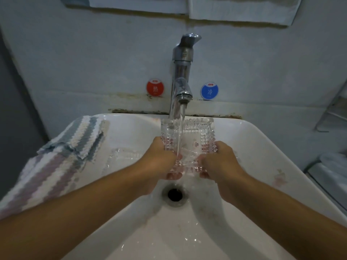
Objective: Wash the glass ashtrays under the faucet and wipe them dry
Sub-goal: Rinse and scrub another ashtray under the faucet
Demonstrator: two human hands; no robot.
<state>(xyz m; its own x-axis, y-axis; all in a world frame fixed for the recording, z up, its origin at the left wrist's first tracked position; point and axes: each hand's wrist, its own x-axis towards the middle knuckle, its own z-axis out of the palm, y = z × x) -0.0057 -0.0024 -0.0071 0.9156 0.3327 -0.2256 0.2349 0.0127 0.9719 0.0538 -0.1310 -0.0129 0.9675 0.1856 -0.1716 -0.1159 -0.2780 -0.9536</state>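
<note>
I have the square glass ashtray (188,141) tilted under the running faucet (182,72), over the middle of the sink (262,147), just above the drain (175,194). My left hand (159,162) grips its near-left corner and my right hand (218,160) grips its near-right corner, fingers curled under the edge, so both hands are clamped on the same piece with a gap between them where the stream (181,128) comes down.

The water strikes the inner face near the left side and runs off the near edge toward the drain. To rinse it well I judge I should turn the ashtray slowly so the stream sweeps the whole hollow and each ribbed wall, then flip it to catch the underside. Wet cut glass is likely slippery, so I want my thumbs pressing on the rim and the piece kept low over the basin, where a slip would mean a short fall.

A second ashtray (122,158) lies in the sink on the left, just beside my left wrist; I should keep my elbow from knocking it. The striped cloth (62,154) is draped over the left rim of the sink, near enough to reach for drying once this one has drained. Nothing is wiped yet, I judge.
</note>
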